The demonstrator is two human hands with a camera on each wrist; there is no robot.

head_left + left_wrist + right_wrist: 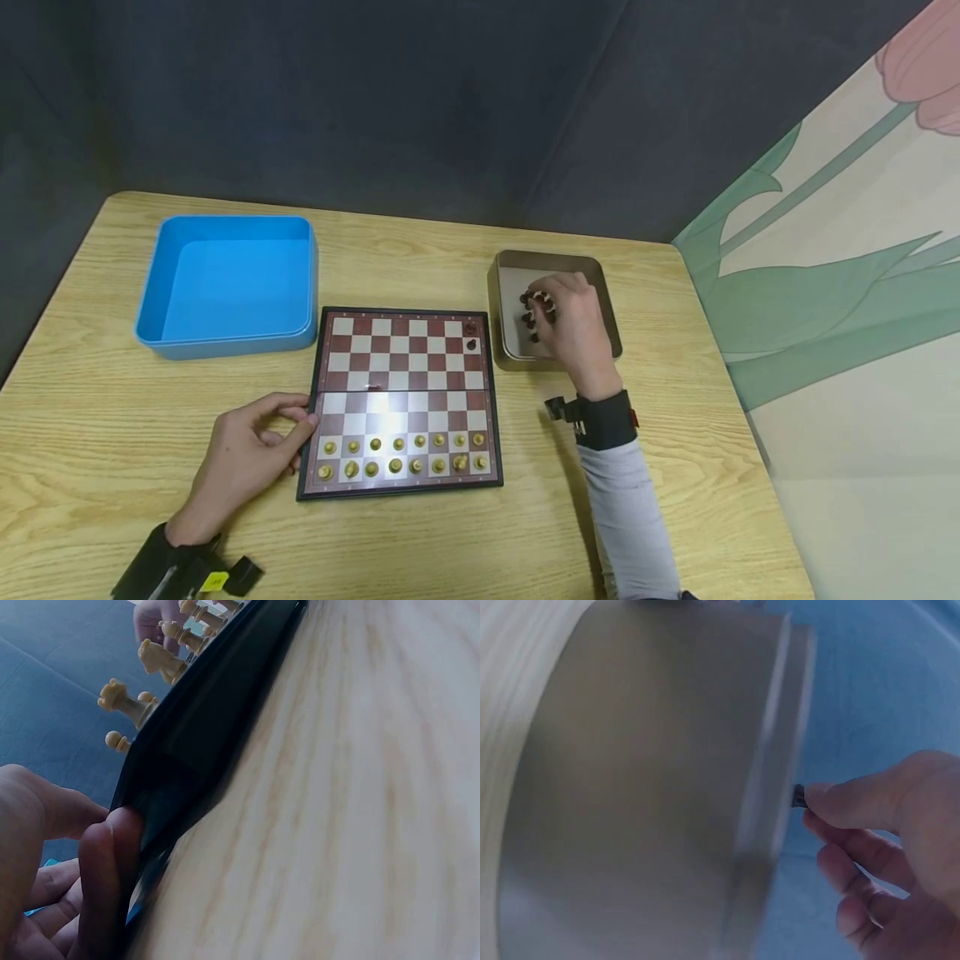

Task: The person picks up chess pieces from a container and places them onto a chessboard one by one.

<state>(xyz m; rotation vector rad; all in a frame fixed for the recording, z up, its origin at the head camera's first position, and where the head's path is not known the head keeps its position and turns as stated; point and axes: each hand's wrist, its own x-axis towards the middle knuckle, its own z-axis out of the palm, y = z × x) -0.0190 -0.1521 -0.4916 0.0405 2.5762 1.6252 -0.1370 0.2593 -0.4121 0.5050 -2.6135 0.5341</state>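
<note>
Head view: both rows of gold pieces (395, 466) stand complete on the board (397, 360); dark pieces (471, 344), I judge, barely begun: two placed, others (527, 319) in the tin (525, 365). My left hand (251, 446) grips the board's edge; my right hand (572, 323) pinches another piece (799, 796).

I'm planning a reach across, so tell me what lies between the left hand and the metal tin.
In the head view, the chessboard lies between the left hand and the metal tin, with gold pieces on its two near rows.
</note>
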